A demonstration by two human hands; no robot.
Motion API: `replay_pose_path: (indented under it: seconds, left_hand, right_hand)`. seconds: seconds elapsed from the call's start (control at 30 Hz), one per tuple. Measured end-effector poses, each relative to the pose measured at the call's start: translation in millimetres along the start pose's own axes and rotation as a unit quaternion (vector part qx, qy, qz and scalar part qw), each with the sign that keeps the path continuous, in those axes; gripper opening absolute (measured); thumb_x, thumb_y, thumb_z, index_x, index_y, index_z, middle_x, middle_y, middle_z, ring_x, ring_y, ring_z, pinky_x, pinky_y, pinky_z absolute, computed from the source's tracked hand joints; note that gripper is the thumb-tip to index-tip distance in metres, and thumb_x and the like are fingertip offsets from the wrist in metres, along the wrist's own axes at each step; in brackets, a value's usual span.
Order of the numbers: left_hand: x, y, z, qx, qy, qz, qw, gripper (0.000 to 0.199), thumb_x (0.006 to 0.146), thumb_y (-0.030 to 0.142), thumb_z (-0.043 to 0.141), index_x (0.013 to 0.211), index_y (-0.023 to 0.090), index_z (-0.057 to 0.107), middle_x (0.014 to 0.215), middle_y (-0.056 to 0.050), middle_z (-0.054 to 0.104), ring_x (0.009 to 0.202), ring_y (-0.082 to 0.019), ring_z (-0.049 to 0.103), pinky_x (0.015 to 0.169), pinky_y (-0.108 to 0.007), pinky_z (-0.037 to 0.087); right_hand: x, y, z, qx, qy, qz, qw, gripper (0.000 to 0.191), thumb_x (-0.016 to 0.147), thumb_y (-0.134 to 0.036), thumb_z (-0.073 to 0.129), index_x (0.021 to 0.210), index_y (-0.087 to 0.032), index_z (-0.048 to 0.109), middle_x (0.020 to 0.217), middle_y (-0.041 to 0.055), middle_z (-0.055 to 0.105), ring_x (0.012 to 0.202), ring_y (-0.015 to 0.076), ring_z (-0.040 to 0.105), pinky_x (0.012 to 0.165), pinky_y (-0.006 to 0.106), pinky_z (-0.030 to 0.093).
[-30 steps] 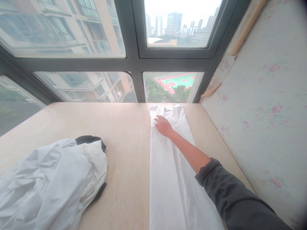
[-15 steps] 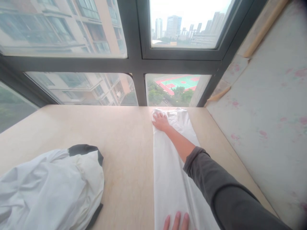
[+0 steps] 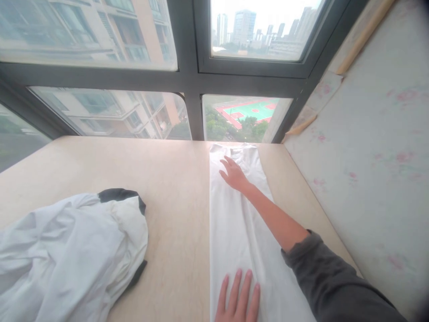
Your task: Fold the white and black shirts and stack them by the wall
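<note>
A long white cloth [image 3: 231,232] lies folded into a strip, running from the window side to the bottom of the view. Over its far part is my right hand [image 3: 233,174], fingers spread and holding nothing; whether it touches the cloth I cannot tell. At the bottom, my left hand [image 3: 237,297] rests flat on the near part of the strip with its fingers apart. Only its fingers and part of its back show.
A crumpled white and black garment [image 3: 73,250] lies at the left on the pale wooden surface [image 3: 177,201]. Dark window frames [image 3: 189,80] border the far edge. A flowered wall [image 3: 362,156] stands at the right.
My right hand has come back slightly from the far end of the cloth and its fingers are more spread. More of my left hand shows at the bottom. The view has shifted a little.
</note>
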State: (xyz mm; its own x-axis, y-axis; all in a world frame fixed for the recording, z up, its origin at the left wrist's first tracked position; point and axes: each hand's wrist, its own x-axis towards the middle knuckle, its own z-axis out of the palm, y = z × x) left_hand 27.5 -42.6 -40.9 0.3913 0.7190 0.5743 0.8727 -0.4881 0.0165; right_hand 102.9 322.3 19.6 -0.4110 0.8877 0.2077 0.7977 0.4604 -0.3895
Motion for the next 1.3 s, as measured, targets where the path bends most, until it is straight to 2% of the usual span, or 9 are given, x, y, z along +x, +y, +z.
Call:
replay_pose_path:
  seconds: [0.17, 0.27, 0.37, 0.47, 0.67, 0.8, 1.0, 1.17, 1.3]
  left_hand:
    - [11, -15, -29.6, 0.000, -0.066, 0.069, 0.995, 0.071, 0.086, 0.073, 0.045, 0.128, 0.019, 0.064, 0.139, -0.008, 0.060, 0.150, -0.032, 0.019, 0.125, -0.052, 0.003]
    - [8, -13, -37.4, -0.002, -0.088, 0.071, 0.994, 0.073, 0.086, 0.072, 0.045, 0.135, 0.019, 0.059, 0.145, -0.009, 0.055, 0.149, -0.032, 0.021, 0.123, -0.051, 0.003]
    - [5, -11, -42.5, -0.005, -0.133, 0.070, 0.989, 0.075, 0.088, 0.067, 0.045, 0.147, 0.020, 0.046, 0.155, -0.008, 0.043, 0.147, -0.032, 0.025, 0.122, -0.048, 0.003]
    - [4, -12, -46.7, -0.013, -0.161, 0.074, 0.984, 0.077, 0.090, 0.064, 0.044, 0.153, 0.020, 0.036, 0.159, -0.008, 0.035, 0.147, -0.033, 0.024, 0.120, -0.047, 0.003]
    - [7, -13, -49.7, -0.038, -0.188, 0.066, 0.979, 0.076, 0.093, 0.058, 0.043, 0.157, 0.020, 0.026, 0.162, -0.009, 0.029, 0.147, -0.034, 0.028, 0.117, -0.048, 0.008]
    - [7, -12, -50.4, -0.055, -0.202, 0.056, 0.976, 0.076, 0.093, 0.058, 0.043, 0.157, 0.021, 0.024, 0.162, -0.009, 0.027, 0.146, -0.034, 0.029, 0.116, -0.049, 0.013]
    - [9, -11, -56.9, -0.050, -0.220, 0.052, 0.973, 0.074, 0.095, 0.055, 0.042, 0.157, 0.020, 0.023, 0.164, -0.009, 0.023, 0.148, -0.035, 0.026, 0.117, -0.051, 0.015]
    - [11, -10, -61.9, -0.057, -0.234, 0.045, 0.970, 0.072, 0.095, 0.053, 0.043, 0.157, 0.021, 0.024, 0.164, -0.009, 0.021, 0.148, -0.034, 0.025, 0.117, -0.051, 0.019]
    - [8, -13, -64.7, -0.066, -0.240, 0.046, 0.967, 0.073, 0.095, 0.051, 0.045, 0.157, 0.021, 0.023, 0.165, -0.009, 0.020, 0.150, -0.034, 0.022, 0.119, -0.051, 0.017]
  right_hand:
    - [-113, 26, -36, -0.010, 0.063, 0.091, 0.994, 0.036, 0.095, -0.021, 0.038, 0.123, -0.020, 0.062, 0.126, 0.0115, 0.062, 0.119, 0.0221, 0.056, 0.104, 0.035, 0.042]
    - [-142, 22, -47, -0.049, 0.017, 0.133, 0.990, 0.028, 0.096, -0.027, 0.044, 0.115, -0.021, 0.064, 0.112, 0.0102, 0.066, 0.105, 0.0211, 0.061, 0.091, 0.031, 0.047]
    - [-133, 4, -50, -0.098, -0.028, 0.146, 0.984, 0.028, 0.098, -0.030, 0.043, 0.118, -0.022, 0.061, 0.113, 0.0086, 0.066, 0.104, 0.0195, 0.061, 0.085, 0.028, 0.046]
    - [-102, -12, -49, -0.121, -0.038, 0.154, 0.980, 0.030, 0.098, -0.030, 0.044, 0.124, -0.021, 0.057, 0.119, 0.0101, 0.064, 0.108, 0.0212, 0.061, 0.083, 0.029, 0.046]
    - [-55, -12, -44, -0.127, -0.058, 0.188, 0.972, 0.022, 0.090, -0.018, 0.052, 0.109, -0.015, 0.063, 0.109, 0.0139, 0.067, 0.101, 0.0246, 0.065, 0.081, 0.032, 0.047]
    - [-59, -9, -37, -0.114, -0.029, 0.219, 0.969, 0.027, 0.097, -0.023, 0.044, 0.116, -0.015, 0.060, 0.114, 0.0168, 0.066, 0.103, 0.0252, 0.066, 0.082, 0.034, 0.048]
    - [-81, -4, -37, -0.040, -0.024, 0.201, 0.978, 0.036, 0.099, -0.030, 0.041, 0.130, -0.018, 0.055, 0.114, 0.0109, 0.069, 0.103, 0.0220, 0.066, 0.084, 0.032, 0.050]
    - [-156, -1, -46, 0.027, -0.003, 0.138, 0.990, 0.043, 0.095, -0.024, 0.046, 0.138, -0.018, 0.049, 0.130, 0.0081, 0.063, 0.108, 0.0150, 0.064, 0.093, 0.027, 0.050]
    - [-255, -16, -52, 0.034, 0.051, 0.006, 0.998, 0.041, 0.095, -0.024, 0.046, 0.134, -0.016, 0.055, 0.140, 0.0119, 0.056, 0.132, 0.0221, 0.050, 0.112, 0.041, 0.042]
